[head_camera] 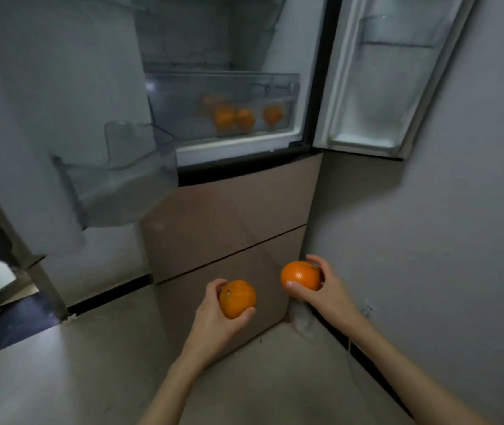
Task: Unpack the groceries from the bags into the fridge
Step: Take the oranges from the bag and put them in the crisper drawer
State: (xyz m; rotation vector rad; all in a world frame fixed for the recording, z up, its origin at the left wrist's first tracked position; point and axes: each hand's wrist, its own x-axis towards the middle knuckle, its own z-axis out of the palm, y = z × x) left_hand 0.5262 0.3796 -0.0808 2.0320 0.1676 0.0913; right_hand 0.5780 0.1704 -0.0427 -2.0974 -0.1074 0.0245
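Note:
My left hand (214, 320) grips one orange (237, 299) low in front of the fridge's brown lower drawers (229, 222). My right hand (326, 286) holds a second orange (301, 276) a little higher and to the right. Above, the fridge stands with both upper doors swung wide. Its clear crisper drawer (183, 87) holds several oranges (234, 118) seen through the front wall. No grocery bag is in view.
The left fridge door (45, 118) carries a clear door bin (128, 179) and juts toward me. The right door (398, 72) hangs against a grey wall (444, 240). Pale tiled floor (76, 378) lies below, with a dark doorway threshold (14, 323) at the left.

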